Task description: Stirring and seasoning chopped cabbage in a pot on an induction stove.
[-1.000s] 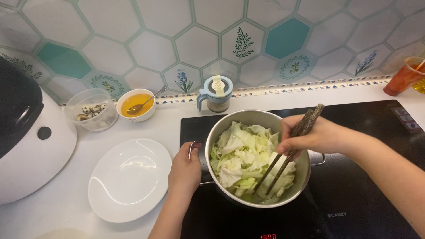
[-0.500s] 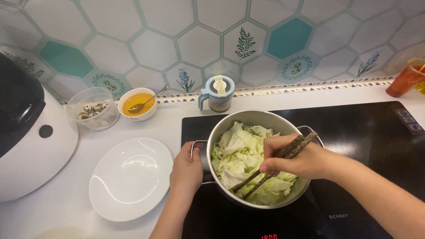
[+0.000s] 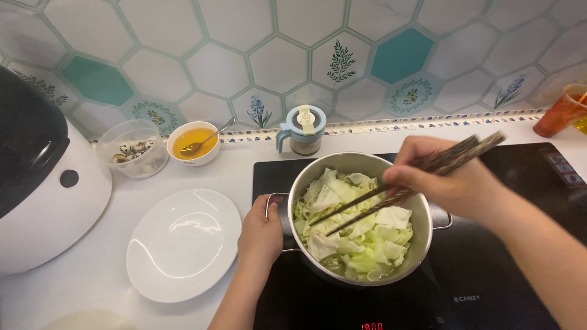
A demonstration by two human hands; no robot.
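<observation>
pot: round steel, upright on black cooktop, side handles at 9 & 3 o'clock
cabbage: pale green-white cut leaves, loose heap, fills pot approx. halfway
chopsticks: dark wood pair, slanted, tips at 8 o'clock in cabbage, tops toward 2 o'clock over rim
left hand: grips the 9 o'clock handle
right hand: holds chopsticks, above pot's 2 o'clock edge

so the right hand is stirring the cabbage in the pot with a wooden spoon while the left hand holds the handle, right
Not quite: in the head view the right hand stirs the cabbage in the pot with dark chopsticks, not a wooden spoon. The left hand does hold the handle.
</observation>
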